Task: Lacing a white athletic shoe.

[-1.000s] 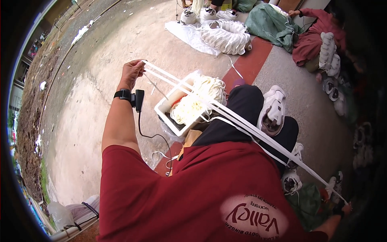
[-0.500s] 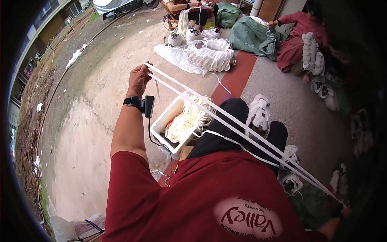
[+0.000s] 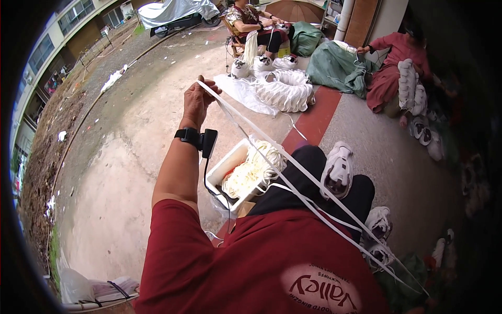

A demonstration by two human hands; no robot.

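Note:
My left hand (image 3: 196, 104) is raised in front of me, its fingers pinching the looped end of a long white shoelace (image 3: 314, 180). Two strands of the lace run diagonally over my lap toward the dark lower right, where they come together. My right hand cannot be made out there. A white sneaker (image 3: 337, 170) rests by my knees, beneath the strands. Beside my left thigh, a white foam box (image 3: 213, 180) holds a heap of cream-white laces (image 3: 251, 167). Another white lace (image 3: 342, 222) lies across my lap.
More white shoes (image 3: 379, 222) are on the floor to my right. Ahead, a ring of white shoes (image 3: 282, 91) lies on plastic sheeting near a green sack (image 3: 337, 65). One person (image 3: 261, 23) sits on a chair; another (image 3: 400, 52) sits at the right among shoes.
The view has shifted, so the scene sits lower and farther right. The lace strands have spread apart near the middle, and my right hand has dropped out of sight at the lower right.

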